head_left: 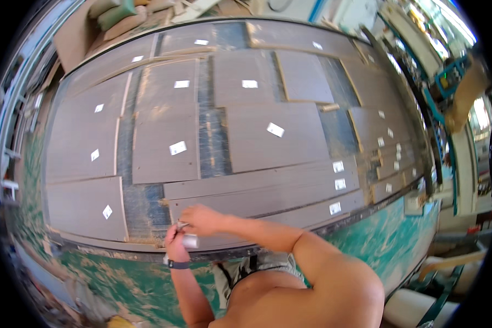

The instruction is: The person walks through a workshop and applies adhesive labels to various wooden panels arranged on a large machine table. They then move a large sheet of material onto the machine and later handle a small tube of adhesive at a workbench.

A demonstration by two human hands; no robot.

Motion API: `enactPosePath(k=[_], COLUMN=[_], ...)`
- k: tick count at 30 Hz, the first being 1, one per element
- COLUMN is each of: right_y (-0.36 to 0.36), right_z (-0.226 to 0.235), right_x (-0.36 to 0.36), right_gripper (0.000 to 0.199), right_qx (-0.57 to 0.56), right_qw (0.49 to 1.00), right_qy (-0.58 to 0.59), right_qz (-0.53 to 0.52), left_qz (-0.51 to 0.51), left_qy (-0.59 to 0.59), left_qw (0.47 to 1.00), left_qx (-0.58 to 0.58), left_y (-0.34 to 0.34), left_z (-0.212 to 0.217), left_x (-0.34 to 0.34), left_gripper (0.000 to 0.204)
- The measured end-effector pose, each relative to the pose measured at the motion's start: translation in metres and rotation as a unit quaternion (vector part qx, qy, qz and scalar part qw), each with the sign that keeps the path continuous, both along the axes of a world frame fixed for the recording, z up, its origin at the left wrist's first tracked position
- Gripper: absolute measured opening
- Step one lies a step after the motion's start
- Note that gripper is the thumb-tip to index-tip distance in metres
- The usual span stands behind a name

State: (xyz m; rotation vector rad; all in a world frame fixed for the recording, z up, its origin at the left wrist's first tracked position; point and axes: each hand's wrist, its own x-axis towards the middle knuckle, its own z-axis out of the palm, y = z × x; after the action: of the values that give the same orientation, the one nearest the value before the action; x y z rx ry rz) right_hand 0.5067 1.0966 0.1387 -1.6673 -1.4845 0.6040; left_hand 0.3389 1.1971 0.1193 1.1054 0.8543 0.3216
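My left hand, with a dark band on its wrist, is closed around a small white roll at the near edge of the table. Its fingers point up toward my right hand, which reaches across from the right. The right fingertips are pinched together and meet the left fingers just above the roll; what lies between them is too small to make out. Beneath and beyond my hands lie grey-brown wood panels, many bearing a white label.
Panels cover most of a large, dark, dusty table with a raised front edge. The green floor is streaked with dust. Filled sacks lie beyond the far left corner. Machinery stands along the right.
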Motion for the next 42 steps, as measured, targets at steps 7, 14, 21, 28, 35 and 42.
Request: enactPosePath(k=[7, 14, 21, 28, 35, 42], right_y=[-0.146, -0.222, -0.219, -0.265, -0.279, -0.264], right_z=[-0.058, -0.083, -0.07, -0.119, -0.106, -0.089], right_x=[0.179, 0.413, 0.402, 0.317, 0.316, 0.298], right_gripper=[0.023, 0.018, 0.022, 0.029, 0.029, 0.037], right_qx=[-0.091, 0.157, 0.202, 0.218, -0.086, -0.053], right_qw=[0.825, 0.703, 0.66, 0.486, 0.828, 0.943], right_qy=[0.455, 0.461, 0.583, 0.711, -0.292, -0.147], right_qz=[-0.324, -0.518, -0.429, -0.459, -0.471, -0.295], left_qz=[-0.132, -0.078, 0.008, -0.033, -0.07, -0.079], left_qy=[0.067, 0.132, 0.195, 0.225, 0.217, 0.222], left_qw=[0.989, 0.988, 0.981, 0.974, 0.974, 0.972], left_qx=[0.009, 0.035, -0.006, -0.01, 0.009, -0.001], left_y=[-0.106, -0.125, -0.141, -0.15, -0.146, -0.163], left_z=[0.023, 0.021, -0.01, -0.012, -0.003, -0.001], left_x=[0.112, 0.144, 0.141, 0.177, 0.187, 0.179], left_gripper=[0.031, 0.023, 0.021, 0.021, 0.021, 0.021])
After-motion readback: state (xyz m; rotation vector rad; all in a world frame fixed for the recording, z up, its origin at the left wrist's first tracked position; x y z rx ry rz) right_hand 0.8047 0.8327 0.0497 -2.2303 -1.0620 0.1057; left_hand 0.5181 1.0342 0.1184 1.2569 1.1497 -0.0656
